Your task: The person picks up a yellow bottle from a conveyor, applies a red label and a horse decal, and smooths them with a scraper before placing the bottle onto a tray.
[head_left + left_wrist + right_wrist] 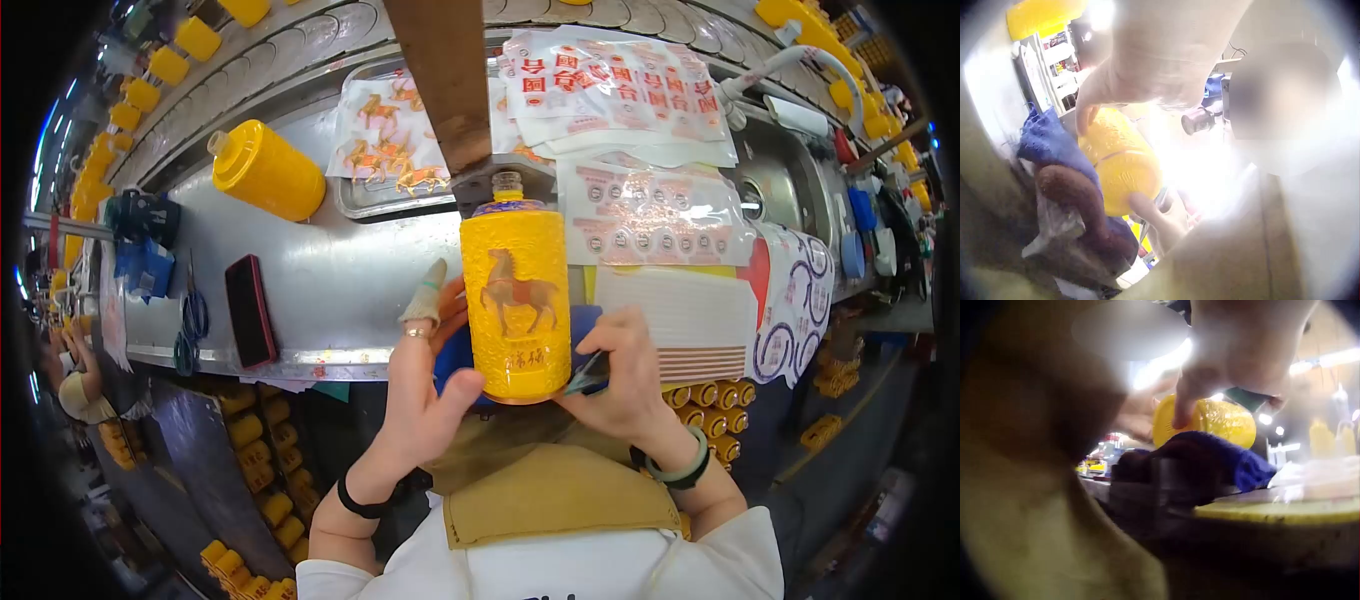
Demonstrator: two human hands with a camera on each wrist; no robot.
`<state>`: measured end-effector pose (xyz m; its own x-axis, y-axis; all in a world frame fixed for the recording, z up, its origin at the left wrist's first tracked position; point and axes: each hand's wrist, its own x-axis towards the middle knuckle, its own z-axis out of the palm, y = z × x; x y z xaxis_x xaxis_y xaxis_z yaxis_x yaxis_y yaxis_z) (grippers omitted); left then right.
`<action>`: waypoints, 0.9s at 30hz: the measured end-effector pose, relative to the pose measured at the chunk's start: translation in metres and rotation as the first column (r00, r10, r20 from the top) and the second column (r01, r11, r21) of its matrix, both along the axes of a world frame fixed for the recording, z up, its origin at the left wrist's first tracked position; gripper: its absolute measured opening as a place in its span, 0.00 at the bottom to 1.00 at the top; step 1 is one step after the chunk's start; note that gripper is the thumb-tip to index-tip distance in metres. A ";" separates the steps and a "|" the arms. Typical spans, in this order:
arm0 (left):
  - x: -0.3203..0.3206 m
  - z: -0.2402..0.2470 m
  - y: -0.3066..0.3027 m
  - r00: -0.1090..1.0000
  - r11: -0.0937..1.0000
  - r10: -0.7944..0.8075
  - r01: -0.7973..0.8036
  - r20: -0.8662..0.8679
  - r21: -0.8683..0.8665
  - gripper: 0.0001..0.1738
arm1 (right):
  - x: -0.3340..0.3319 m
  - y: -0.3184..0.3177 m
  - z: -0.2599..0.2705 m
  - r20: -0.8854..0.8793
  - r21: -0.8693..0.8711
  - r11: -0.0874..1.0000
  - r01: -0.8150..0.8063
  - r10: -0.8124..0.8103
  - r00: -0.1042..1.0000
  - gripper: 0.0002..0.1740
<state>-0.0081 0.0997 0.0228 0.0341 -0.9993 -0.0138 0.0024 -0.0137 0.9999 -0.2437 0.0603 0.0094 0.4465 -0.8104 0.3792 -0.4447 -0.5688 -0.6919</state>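
Note:
A yellow bottle (515,310) with a brown horse decal and a clear-topped neck lies over a blue cloth (588,325) at the bench's front edge. My left hand (425,375) holds its left side, thumb by the base and fingers reaching behind; one finger wears a pale finger cot (424,295). At the lower right of the bottle, my right hand (625,375) pinches a thin, flat, dark-green scraper-like piece (586,373). In the right wrist view a fingertip presses near the base of the yellow bottle (1229,422), with the green piece (1246,399) above it.
Another yellow bottle (268,170) lies back left. A tray (352,200) carries gold horse decals (385,150). Red-print sheets (620,90) and a clear decal sheet (650,215) lie right, near a sink (775,180). A phone (250,310) and scissors (190,325) lie left.

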 end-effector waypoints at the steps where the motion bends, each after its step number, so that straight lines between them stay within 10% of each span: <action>1: 0.003 0.003 -0.006 1.000 1.000 -0.014 0.014 0.005 -0.007 0.58 | 0.001 0.002 -0.006 -0.046 -0.137 0.986 0.094 -0.101 0.994 0.42; 11: 0.000 0.009 -0.033 0.701 0.828 0.128 0.314 -0.701 0.465 0.37 | 0.010 -0.017 0.060 0.434 -0.278 0.955 0.106 0.027 0.900 0.30; 14: -0.004 0.020 -0.015 0.731 0.838 0.093 0.309 -0.676 0.449 0.41 | -0.020 -0.044 0.091 0.459 0.118 0.985 0.127 -0.168 0.872 0.16; 19: -0.033 0.040 -0.012 0.854 0.877 -0.227 0.388 -0.468 0.284 0.57 | -0.034 -0.080 0.088 0.327 0.094 0.990 -0.100 0.064 0.943 0.14; 27: -0.084 0.066 -0.031 0.839 0.830 -0.539 0.544 -0.075 0.124 0.57 | -0.143 0.010 0.157 0.106 0.031 0.999 0.017 -0.020 0.994 0.18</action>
<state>-0.0917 0.0689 0.0886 -0.5151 -0.8455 -0.1404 -0.0099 -0.1580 0.9874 -0.3865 0.0701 0.1666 0.3902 -0.8298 0.3989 -0.3779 -0.5394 -0.7525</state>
